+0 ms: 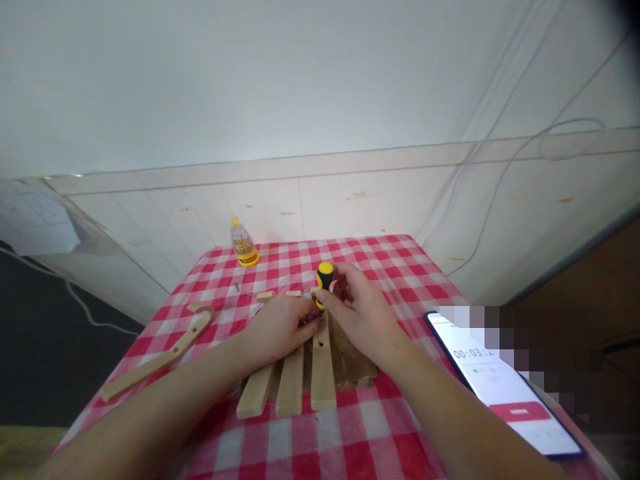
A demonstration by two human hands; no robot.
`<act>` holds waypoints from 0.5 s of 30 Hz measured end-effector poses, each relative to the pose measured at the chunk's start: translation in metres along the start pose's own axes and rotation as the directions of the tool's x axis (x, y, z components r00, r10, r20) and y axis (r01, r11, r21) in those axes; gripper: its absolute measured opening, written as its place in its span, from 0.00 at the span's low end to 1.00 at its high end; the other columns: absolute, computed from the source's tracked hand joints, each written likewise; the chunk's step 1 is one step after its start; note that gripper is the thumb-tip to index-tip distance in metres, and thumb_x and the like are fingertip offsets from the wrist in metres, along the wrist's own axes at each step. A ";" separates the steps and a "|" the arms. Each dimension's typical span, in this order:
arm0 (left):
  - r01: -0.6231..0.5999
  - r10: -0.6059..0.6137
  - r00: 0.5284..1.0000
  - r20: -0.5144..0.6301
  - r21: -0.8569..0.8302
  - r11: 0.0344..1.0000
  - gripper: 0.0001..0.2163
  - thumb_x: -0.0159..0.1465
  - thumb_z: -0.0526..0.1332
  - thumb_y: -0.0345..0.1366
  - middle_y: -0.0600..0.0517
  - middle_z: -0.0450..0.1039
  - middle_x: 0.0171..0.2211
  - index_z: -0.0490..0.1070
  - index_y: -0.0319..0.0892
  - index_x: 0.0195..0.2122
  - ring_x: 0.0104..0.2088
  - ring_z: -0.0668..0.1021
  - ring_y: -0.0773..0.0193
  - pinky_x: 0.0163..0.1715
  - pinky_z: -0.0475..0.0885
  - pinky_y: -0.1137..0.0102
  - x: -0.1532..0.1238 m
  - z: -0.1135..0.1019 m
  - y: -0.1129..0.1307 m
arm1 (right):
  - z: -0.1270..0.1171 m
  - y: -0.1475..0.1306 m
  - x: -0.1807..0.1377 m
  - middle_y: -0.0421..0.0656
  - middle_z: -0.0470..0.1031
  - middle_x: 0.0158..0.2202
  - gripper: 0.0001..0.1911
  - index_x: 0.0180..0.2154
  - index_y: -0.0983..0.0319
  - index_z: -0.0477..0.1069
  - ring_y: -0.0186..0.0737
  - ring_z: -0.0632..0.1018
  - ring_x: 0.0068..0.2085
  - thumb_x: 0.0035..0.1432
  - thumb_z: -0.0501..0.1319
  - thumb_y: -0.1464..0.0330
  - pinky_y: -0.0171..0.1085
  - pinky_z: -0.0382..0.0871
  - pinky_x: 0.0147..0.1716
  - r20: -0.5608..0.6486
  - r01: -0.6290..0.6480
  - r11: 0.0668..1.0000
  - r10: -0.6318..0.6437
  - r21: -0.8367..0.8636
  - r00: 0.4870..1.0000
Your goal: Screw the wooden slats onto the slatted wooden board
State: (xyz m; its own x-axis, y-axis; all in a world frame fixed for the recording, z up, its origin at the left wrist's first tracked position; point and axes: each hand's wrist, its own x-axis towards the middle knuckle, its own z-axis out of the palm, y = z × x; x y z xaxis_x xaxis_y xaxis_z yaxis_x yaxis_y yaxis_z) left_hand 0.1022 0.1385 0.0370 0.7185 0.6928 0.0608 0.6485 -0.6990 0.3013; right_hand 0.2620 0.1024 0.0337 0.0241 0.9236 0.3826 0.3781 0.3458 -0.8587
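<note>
The right hand curls its fingers around a yellow-and-black screwdriver, held upright over the far end of the wooden slats lying side by side on the checked cloth. The left hand rests on the slats just beside the tool's tip, fingers bent, pinching something too small to tell. A curved wooden piece lies to the left, a phone to the right, a bit case at the back.

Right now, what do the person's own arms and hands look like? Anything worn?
Both are bare. The left hand and right hand wear no gloves, and no ring, watch or bracelet shows. The left forearm and right forearm are uncovered down to the frame's lower edge; no sleeve comes into view. No markings show on them.
</note>
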 end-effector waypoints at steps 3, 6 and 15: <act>-0.012 0.012 1.000 -0.009 -0.003 1.000 0.08 0.62 0.54 0.33 0.51 0.73 0.28 0.72 0.40 0.31 0.30 0.74 0.65 0.28 0.65 0.74 0.000 0.001 -0.001 | 0.002 0.002 0.002 0.37 0.67 0.28 0.15 0.36 0.61 0.64 0.31 0.68 0.26 0.50 0.64 0.62 0.32 0.62 0.25 -0.062 -0.131 0.990 0.134 0.051 0.989; -0.003 0.003 1.000 -0.007 -0.006 1.000 0.09 0.62 0.54 0.34 0.51 0.73 0.28 0.72 0.39 0.30 0.29 0.74 0.65 0.27 0.64 0.74 0.000 0.002 -0.002 | 0.000 0.000 0.003 0.38 0.68 0.28 0.14 0.36 0.61 0.66 0.31 0.69 0.27 0.50 0.63 0.61 0.32 0.62 0.25 -0.022 -0.178 0.981 0.180 0.074 0.983; -0.015 0.015 1.000 -0.004 -0.022 1.000 0.09 0.62 0.54 0.34 0.50 0.75 0.30 0.73 0.39 0.32 0.30 0.75 0.64 0.29 0.66 0.73 -0.001 0.003 -0.004 | -0.007 -0.009 0.001 0.39 0.70 0.28 0.10 0.36 0.61 0.70 0.32 0.70 0.27 0.51 0.62 0.64 0.32 0.62 0.26 0.098 -0.183 0.983 0.181 0.015 0.979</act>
State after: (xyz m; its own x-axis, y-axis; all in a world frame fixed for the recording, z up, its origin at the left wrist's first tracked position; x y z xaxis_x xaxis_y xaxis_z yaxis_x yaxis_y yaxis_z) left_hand 0.0994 0.1399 0.0330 0.7268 0.6834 0.0693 0.6323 -0.7051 0.3210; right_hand 0.2649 0.0987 0.0443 0.0010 0.9826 0.1858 0.3529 0.1735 -0.9194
